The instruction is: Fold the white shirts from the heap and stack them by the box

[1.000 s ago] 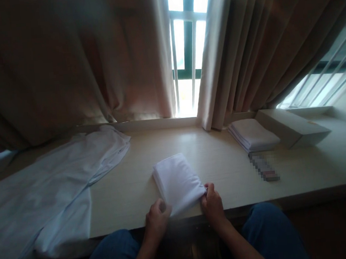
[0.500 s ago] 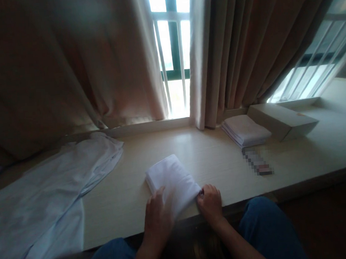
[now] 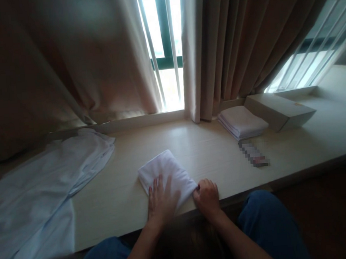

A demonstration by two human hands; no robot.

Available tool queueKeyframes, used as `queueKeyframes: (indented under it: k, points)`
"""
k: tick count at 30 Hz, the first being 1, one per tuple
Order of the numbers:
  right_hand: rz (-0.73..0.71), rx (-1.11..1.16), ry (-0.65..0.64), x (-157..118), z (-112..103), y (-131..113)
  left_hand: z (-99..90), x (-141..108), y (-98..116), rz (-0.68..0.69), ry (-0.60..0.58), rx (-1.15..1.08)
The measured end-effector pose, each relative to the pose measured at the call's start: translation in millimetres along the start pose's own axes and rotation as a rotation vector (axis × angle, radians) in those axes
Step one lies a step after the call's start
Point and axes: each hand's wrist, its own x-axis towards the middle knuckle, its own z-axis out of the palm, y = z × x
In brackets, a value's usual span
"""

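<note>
A folded white cloth lies turned at an angle near the front edge of the pale wooden surface. My left hand rests flat on the near left part of this cloth, fingers spread, slightly blurred. At the cloth's right corner, my right hand has its fingers curled and pinched on the corner. A second folded white cloth sits farther back on the right, apart from both hands.
Loose white fabric spreads over the left side and hangs past the front edge. A pale box stands at the back right, and a pixelated item lies before the folded stack. Curtains hang behind.
My left hand has spread its fingers and flattened onto the cloth. My right hand keeps hold of the corner. The whole view has shifted slightly.
</note>
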Motion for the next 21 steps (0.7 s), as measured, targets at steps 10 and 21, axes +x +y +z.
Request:
queueKeyframes:
  k: [10, 21]
  points:
    - [0.069, 0.202, 0.029, 4, 1, 14, -6.3, 4, 9, -0.039, 0.006, -0.002]
    - [-0.376, 0.064, 0.132, -32, -16, 12, -1.0, 2, 9, -0.022, 0.056, -0.008]
